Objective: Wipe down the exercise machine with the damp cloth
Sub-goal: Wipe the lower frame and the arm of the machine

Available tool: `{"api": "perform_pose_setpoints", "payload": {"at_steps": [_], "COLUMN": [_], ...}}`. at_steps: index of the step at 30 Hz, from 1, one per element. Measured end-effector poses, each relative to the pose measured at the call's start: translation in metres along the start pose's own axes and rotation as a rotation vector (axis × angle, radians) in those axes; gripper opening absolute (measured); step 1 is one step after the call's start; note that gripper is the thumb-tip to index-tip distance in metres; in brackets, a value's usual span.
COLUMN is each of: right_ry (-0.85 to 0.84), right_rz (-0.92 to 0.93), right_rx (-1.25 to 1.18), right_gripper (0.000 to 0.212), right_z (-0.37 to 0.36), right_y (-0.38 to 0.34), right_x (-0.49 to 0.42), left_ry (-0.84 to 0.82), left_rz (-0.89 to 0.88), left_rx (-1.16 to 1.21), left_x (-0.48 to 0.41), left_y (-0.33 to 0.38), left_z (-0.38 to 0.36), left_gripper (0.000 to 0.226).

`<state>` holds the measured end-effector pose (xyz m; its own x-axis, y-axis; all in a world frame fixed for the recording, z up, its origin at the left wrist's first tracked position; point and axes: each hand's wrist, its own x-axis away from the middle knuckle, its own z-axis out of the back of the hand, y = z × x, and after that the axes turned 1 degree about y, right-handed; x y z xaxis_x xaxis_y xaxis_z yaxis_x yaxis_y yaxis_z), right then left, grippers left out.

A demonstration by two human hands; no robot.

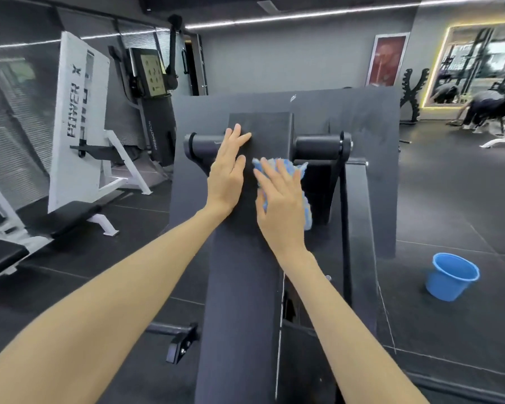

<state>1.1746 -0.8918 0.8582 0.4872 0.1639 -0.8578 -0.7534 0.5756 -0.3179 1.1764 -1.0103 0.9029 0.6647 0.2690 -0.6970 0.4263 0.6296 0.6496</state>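
Note:
A black exercise machine fills the middle of the view, with a long padded back rest [239, 287] running away from me and two black roller pads [318, 147] near its top. My left hand [228, 173] rests flat on the left side of the pad, fingers straight and reaching toward the left roller. My right hand [280, 202] presses a blue and white cloth [299, 173] flat against the pad's right edge, fingers spread over it. Most of the cloth is hidden under the hand.
A blue bucket [449, 277] stands on the dark floor to the right. White and black gym machines [79, 118] stand at the left. A large upright black plate [362, 126] rises behind the pad. A mirror [478, 62] and another person are at far right.

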Motion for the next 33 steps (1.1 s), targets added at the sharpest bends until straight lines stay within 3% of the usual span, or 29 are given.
{"api": "perform_pose_setpoints", "payload": {"at_steps": [3, 5, 9, 11, 14, 18, 20, 22, 26, 30, 33], "right_ry": [-0.033, -0.179, -0.476, -0.441, -0.323, -0.15, -0.154, -0.286, -0.464, -0.279, -0.199], "right_rz": [0.133, 0.275, 0.561, 0.554, 0.357, 0.098, 0.211, 0.374, 0.641, 0.276, 0.044], "right_rx": [0.083, 0.071, 0.148, 0.294, 0.442, 0.318, 0.275, 0.245, 0.269, 0.297, 0.304], "right_gripper": [0.044, 0.046, 0.049, 0.052, 0.051, 0.04, 0.032, 0.03, 0.035, 0.039, 0.041], "right_z": [0.001, 0.0, 0.002, 0.001, -0.001, -0.024, -0.028, -0.019, -0.003, -0.017, -0.034], "right_y": [-0.02, -0.038, -0.039, -0.028, -0.011, -0.047, -0.065, -0.066, -0.042, -0.023, -0.025], "right_x": [0.039, 0.085, 0.07, 0.013, -0.063, -0.032, 0.028, 0.068, 0.019, -0.087, -0.118], "left_ry": [-0.084, -0.153, -0.29, -0.286, -0.221, -0.222, -0.227, -0.277, -0.442, -0.446, -0.487], "left_rz": [0.128, 0.197, 0.263, 0.319, 0.382, 0.442, 0.447, 0.461, 0.479, 0.501, 0.465], "left_rx": [0.281, 0.42, 0.378, 0.365, 0.297, 0.253, 0.264, 0.251, 0.162, 0.133, 0.129], "left_x": [-0.004, -0.007, 0.007, 0.014, 0.018, 0.015, 0.016, 0.021, 0.036, 0.041, 0.043], "left_y": [0.004, 0.001, -0.013, -0.022, -0.042, -0.057, -0.057, -0.058, -0.062, -0.06, -0.057], "left_z": [0.014, 0.03, 0.063, 0.075, 0.091, 0.107, 0.114, 0.119, 0.122, 0.118, 0.106], "left_gripper": [0.051, 0.056, 0.058, 0.052, 0.044, 0.036, 0.035, 0.033, 0.034, 0.039, 0.04]}}
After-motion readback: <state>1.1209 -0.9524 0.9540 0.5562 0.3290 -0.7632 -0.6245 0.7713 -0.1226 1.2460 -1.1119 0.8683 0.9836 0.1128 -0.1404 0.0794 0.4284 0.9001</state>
